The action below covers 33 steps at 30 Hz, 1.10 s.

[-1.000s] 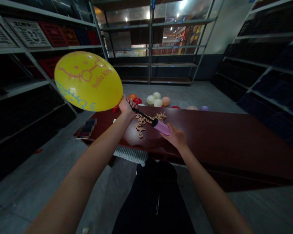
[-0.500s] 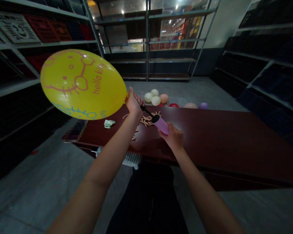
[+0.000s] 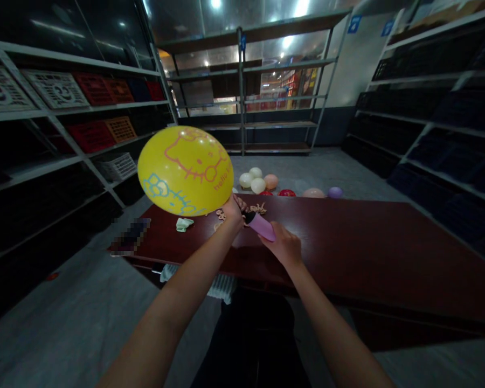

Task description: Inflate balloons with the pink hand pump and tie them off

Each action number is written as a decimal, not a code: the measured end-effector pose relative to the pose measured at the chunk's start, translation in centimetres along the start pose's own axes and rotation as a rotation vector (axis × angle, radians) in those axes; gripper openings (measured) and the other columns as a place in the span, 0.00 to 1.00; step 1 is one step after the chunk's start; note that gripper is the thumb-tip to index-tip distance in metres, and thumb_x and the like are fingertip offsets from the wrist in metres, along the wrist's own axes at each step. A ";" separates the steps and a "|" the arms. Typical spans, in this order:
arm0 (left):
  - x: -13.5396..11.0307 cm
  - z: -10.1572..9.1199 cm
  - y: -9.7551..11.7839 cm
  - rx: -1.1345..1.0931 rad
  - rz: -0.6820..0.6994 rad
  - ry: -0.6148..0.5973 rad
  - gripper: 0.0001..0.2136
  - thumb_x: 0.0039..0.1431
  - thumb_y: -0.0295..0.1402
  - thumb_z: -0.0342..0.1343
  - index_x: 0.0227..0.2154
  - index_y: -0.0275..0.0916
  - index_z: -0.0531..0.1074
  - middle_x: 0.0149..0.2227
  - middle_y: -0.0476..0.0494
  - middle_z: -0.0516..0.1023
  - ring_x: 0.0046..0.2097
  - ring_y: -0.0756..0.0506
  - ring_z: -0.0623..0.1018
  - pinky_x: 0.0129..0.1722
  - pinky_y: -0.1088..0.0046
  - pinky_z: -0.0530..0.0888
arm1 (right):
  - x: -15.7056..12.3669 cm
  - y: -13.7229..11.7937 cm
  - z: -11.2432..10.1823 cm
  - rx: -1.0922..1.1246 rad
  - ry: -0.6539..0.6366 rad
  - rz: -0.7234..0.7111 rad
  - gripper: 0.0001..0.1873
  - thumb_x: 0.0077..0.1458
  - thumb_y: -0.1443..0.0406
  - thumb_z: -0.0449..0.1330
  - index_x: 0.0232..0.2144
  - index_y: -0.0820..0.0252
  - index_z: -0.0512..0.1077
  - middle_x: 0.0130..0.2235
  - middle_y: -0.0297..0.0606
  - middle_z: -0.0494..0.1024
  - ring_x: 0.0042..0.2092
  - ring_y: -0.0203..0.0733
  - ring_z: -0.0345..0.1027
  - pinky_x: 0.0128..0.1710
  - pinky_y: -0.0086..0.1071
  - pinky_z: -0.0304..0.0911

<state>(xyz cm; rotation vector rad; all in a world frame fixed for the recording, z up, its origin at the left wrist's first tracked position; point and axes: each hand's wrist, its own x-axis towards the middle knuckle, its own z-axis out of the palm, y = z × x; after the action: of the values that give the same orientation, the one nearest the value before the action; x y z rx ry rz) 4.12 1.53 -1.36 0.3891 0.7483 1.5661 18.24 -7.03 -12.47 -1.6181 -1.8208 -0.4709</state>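
A large yellow balloon [image 3: 184, 175] with pink and blue cat drawings and lettering is inflated at the left of my hands. My left hand [image 3: 233, 209] is closed round its neck, where it meets the nozzle end of a hand pump; the nozzle itself is hidden. My right hand [image 3: 285, 243] grips the pink-purple body of the balloon pump [image 3: 262, 226], whose black end lies close against my left hand. Under and behind my left hand, a pile of loose beige uninflated balloons [image 3: 257, 208] lies on the dark red table [image 3: 347, 237].
A pale green crumpled piece [image 3: 184, 224] and a blurred-out flat item [image 3: 132, 236] lie on the table's left part. Beyond the far edge, white balloons [image 3: 257, 186], a purple balloon [image 3: 335, 192] and others rest on the floor. Shelves with crates [image 3: 95, 89] line the sides.
My hands have come closer together, and the pump's black rod no longer shows between them. The balloon has swung right and turned its printed side. The view has tilted upward.
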 end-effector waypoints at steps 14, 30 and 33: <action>1.1 -4.3 9.3 -0.039 0.057 0.022 0.21 0.68 0.34 0.47 0.19 0.40 0.50 0.14 0.56 0.50 0.14 0.53 0.53 0.17 0.75 0.53 | -0.4 -0.6 -1.1 0.018 -0.067 -0.143 0.22 0.60 0.50 0.59 0.47 0.59 0.75 0.37 0.42 0.83 0.34 0.43 0.75 0.31 0.32 0.58; 2.5 -0.7 7.3 -0.076 0.130 0.065 0.24 0.69 0.42 0.52 0.20 0.41 0.49 0.14 0.58 0.49 0.14 0.55 0.52 0.15 0.77 0.51 | -0.1 0.1 -0.2 -0.041 0.018 -0.011 0.20 0.59 0.50 0.60 0.45 0.59 0.74 0.35 0.41 0.82 0.31 0.43 0.73 0.30 0.34 0.55; 2.0 0.3 4.4 -0.055 0.087 0.041 0.24 0.69 0.42 0.51 0.20 0.40 0.50 0.14 0.57 0.50 0.13 0.55 0.52 0.15 0.77 0.51 | -0.1 0.1 -0.3 -0.036 0.003 0.024 0.21 0.59 0.50 0.59 0.45 0.60 0.74 0.34 0.41 0.81 0.32 0.43 0.73 0.30 0.34 0.55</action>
<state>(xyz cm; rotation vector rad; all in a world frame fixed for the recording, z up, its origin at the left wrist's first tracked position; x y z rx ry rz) 0.71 3.56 1.35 0.3546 0.7260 1.6773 18.41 -7.27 -12.29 -1.6610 -1.7982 -0.4976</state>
